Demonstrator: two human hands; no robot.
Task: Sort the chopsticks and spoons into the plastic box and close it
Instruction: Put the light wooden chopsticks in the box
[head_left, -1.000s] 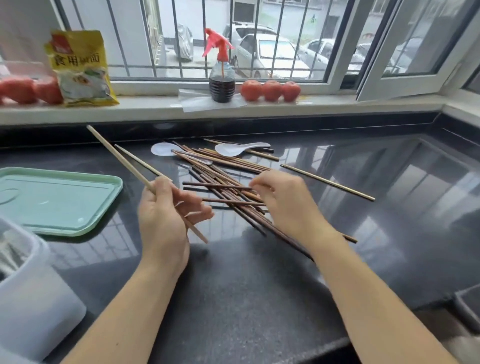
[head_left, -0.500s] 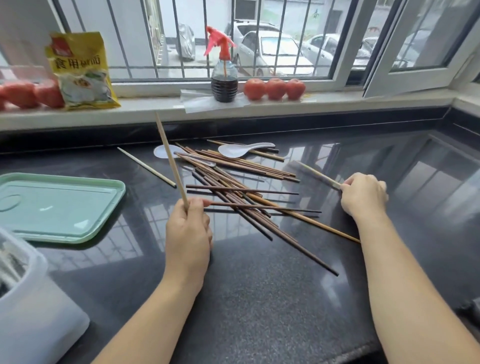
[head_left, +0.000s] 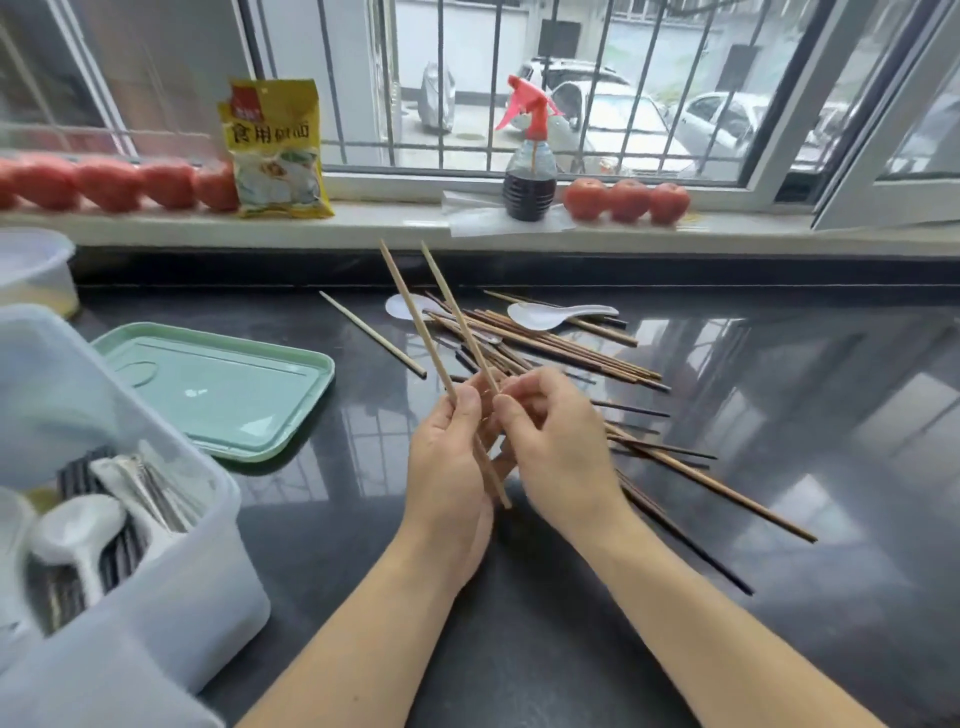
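Two pale chopsticks (head_left: 415, 317) rise from both hands' grip (head_left: 480, 400).

yellow packet (head_left: 275, 150) reads "食用".

I am in a home kitchen: a polished dark stone worktop (head_left: 779, 415) under a barred window (head_left: 467, 104), tomatoes (head_left: 626, 200) and a food packet (head_left: 275, 150) on the sill, chopsticks (head_left: 571, 348) and spoons (head_left: 550, 315) spread before me.
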